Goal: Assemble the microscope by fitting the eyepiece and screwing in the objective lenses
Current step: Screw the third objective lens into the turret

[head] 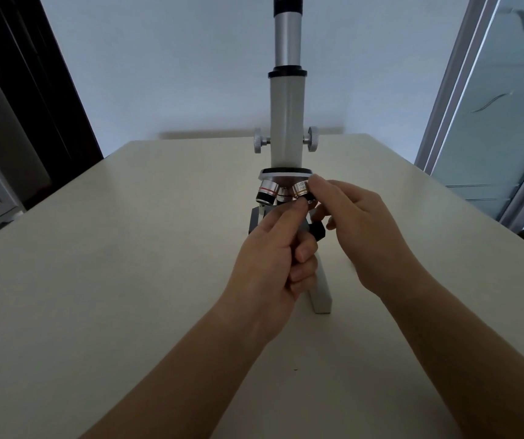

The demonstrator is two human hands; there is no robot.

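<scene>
1. Microscope (287, 122) stands near the middle of a cream table (96, 280). It has a white body tube, a silver upper tube and a black eyepiece (287, 4) seated at the top, partly cut off by the frame edge.
2. Its long axis runs straight up and down, with the eyepiece pointing up and the nosepiece (281, 175) facing down toward the stage (255, 221).
3. A ribbed silver focus knob (258, 141) sticks out on the left of the tube, and its twin (313, 139) on the right.
4. Three objectives hang under the nosepiece, splayed outward and down: a red-banded lens (267, 193) on the left, a partly hidden middle lens (282, 194), and a gold-banded lens (301, 189) on the right.
5. The left hand (273, 258) reaches up from below. Its thumb and forefinger pinch the lower end of the gold-banded lens, and its other fingers are curled into the palm.
6. The right hand (352, 217) comes in from the right and pinches the same lens between forefinger and thumb, with the forefinger tip at the nosepiece rim.
7. A white base foot (322, 289) shows between the wrists.
</scene>
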